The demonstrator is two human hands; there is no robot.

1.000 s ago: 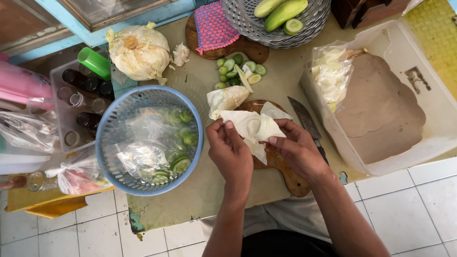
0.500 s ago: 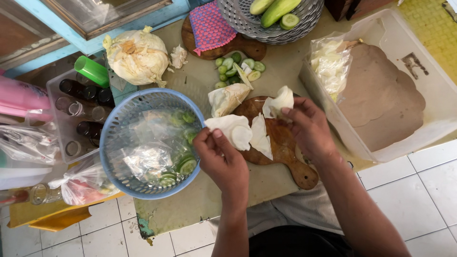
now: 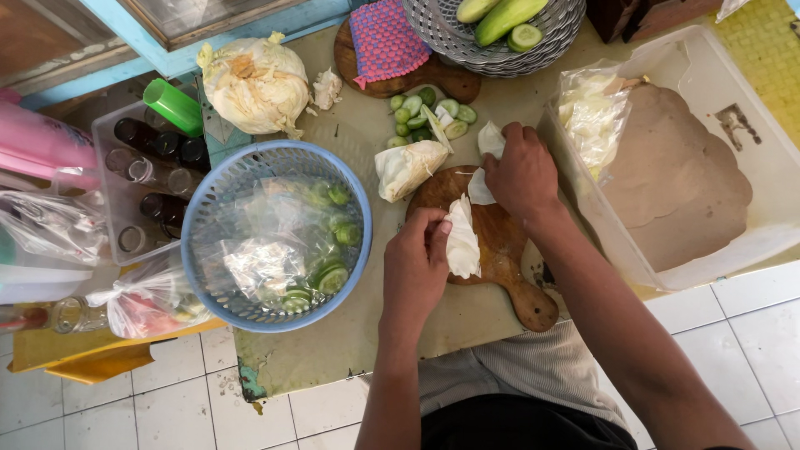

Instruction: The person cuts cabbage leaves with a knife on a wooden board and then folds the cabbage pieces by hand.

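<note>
The person's left hand (image 3: 414,271) was closed on the edge of a pale, limp cabbage leaf (image 3: 463,242), pinching it between thumb and fingers so that the leaf lay flat along the left side of a round brown wooden cutting board with a short handle (image 3: 507,254). The right hand (image 3: 522,173) rested at the board's upper edge with its fingers curled around a second white cabbage piece (image 3: 490,140), part of which showed above the knuckles and part below the palm. Just beside the board, to its upper left, lay a cut wedge of pale cabbage (image 3: 406,168), and above that a small heap of green cucumber slices (image 3: 427,115) sat on the worn beige table top (image 3: 350,350). A round blue plastic basket (image 3: 208,218) stood to the left of the hands, holding clear plastic bags and more cucumber slices. Farther back lay a whole head of cabbage (image 3: 256,83). To the right, a white plastic tub (image 3: 754,108) held brown paper sheets and a clear bag of shredded cabbage (image 3: 593,112).
</note>
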